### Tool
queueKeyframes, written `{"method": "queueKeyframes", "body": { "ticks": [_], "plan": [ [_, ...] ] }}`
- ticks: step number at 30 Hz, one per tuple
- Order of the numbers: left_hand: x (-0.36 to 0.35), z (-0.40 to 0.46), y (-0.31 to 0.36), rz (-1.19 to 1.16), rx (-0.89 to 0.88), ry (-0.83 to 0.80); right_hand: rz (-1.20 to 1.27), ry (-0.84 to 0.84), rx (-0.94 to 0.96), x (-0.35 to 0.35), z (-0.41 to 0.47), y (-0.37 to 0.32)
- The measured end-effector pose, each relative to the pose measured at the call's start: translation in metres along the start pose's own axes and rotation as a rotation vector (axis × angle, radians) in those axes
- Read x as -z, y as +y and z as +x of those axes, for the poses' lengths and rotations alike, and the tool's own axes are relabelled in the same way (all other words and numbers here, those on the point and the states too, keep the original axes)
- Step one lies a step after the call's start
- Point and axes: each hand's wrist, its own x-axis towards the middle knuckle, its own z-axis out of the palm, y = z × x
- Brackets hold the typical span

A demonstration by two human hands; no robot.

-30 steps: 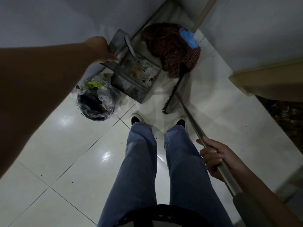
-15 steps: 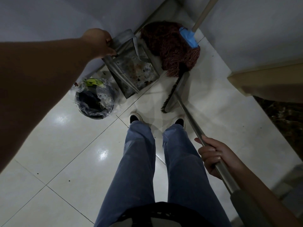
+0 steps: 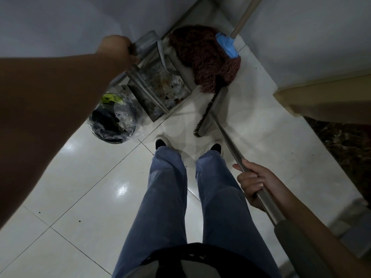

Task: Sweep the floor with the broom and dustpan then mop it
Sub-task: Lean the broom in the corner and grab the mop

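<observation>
The left hand grips the littered dustpan in the floor's corner beside the bin, likely for emptying, while the right hand grips the broom handle, the mop waiting against the wall.

I cannot read any text, label, brand, number or sign in my view. The metal dustpan at the far left has no marking that I can see, and the broom and the blue clamp of the mop at the far right are also plain. The green scrap in the waste bin is too dark and too small for me to tell any letters.
</observation>
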Motion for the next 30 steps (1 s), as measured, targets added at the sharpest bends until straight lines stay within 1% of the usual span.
{"method": "queueKeyframes", "body": {
  "ticks": [2, 3, 4, 5, 7, 10, 11, 13, 15, 17, 18, 20, 21, 22, 24, 25, 26, 28, 29, 30],
  "plan": [
    [0.002, -0.005, 0.001, -0.042, 0.01, 0.006, 0.026, -0.005, -0.011, -0.003, -0.002, 0.001],
    [0.004, -0.01, 0.002, -0.078, 0.018, 0.013, 0.036, 0.015, -0.021, -0.005, -0.004, 0.003],
    [0.006, -0.016, 0.004, -0.12, 0.021, 0.02, 0.017, 0.074, -0.018, -0.007, -0.005, 0.004],
    [0.009, -0.023, 0.007, -0.162, 0.01, 0.033, -0.019, 0.153, 0.003, -0.008, -0.005, 0.005],
    [0.014, -0.04, 0.015, -0.271, -0.032, 0.052, -0.096, 0.246, 0.077, -0.018, -0.005, 0.005],
    [0.02, -0.073, 0.027, -0.486, -0.056, 0.042, -0.23, 0.297, 0.154, -0.051, -0.001, 0.005],
    [0.021, -0.084, 0.03, -0.564, -0.051, 0.033, -0.252, 0.294, 0.169, -0.066, 0.0, 0.005],
    [0.021, -0.106, 0.035, -0.765, 0.012, -0.002, -0.288, 0.264, 0.221, -0.095, 0.008, 0.001],
    [0.021, -0.126, 0.034, -1.005, 0.102, -0.04, -0.358, 0.184, 0.256, -0.126, 0.017, -0.001],
    [0.025, -0.143, 0.031, -1.139, 0.161, -0.086, -0.4, 0.11, 0.237, -0.157, 0.026, 0.001],
    [0.026, -0.151, 0.028, -1.258, 0.152, -0.117, -0.437, 0.094, 0.244, -0.172, 0.031, 0.003],
    [0.029, -0.161, 0.022, -1.608, 0.099, -0.137, -0.51, 0.092, 0.265, -0.201, 0.038, 0.011],
    [0.033, -0.164, 0.019, -1.741, 0.08, -0.105, -0.509, 0.079, 0.27, -0.214, 0.042, 0.016],
    [0.035, -0.163, 0.019, -1.827, 0.062, -0.052, -0.475, 0.059, 0.27, -0.223, 0.047, 0.019],
    [0.041, -0.162, 0.021, -1.889, 0.018, 0.105, -0.395, 0.023, 0.263, -0.241, 0.057, 0.03],
    [0.041, -0.158, 0.023, -1.893, 0.012, 0.154, -0.388, 0.017, 0.259, -0.249, 0.062, 0.036],
    [0.043, -0.155, 0.026, -1.892, 0.035, 0.191, -0.401, 0.014, 0.255, -0.256, 0.067, 0.041],
    [0.043, -0.144, 0.024, -1.721, 0.092, 0.328, -0.448, 0.039, 0.262, -0.265, 0.078, 0.045],
    [0.041, -0.137, 0.02, -1.647, 0.086, 0.407, -0.489, 0.06, 0.267, -0.269, 0.081, 0.047],
    [0.039, -0.132, 0.017, -1.632, 0.061, 0.481, -0.565, 0.084, 0.282, -0.271, 0.085, 0.046]
  ]
}}
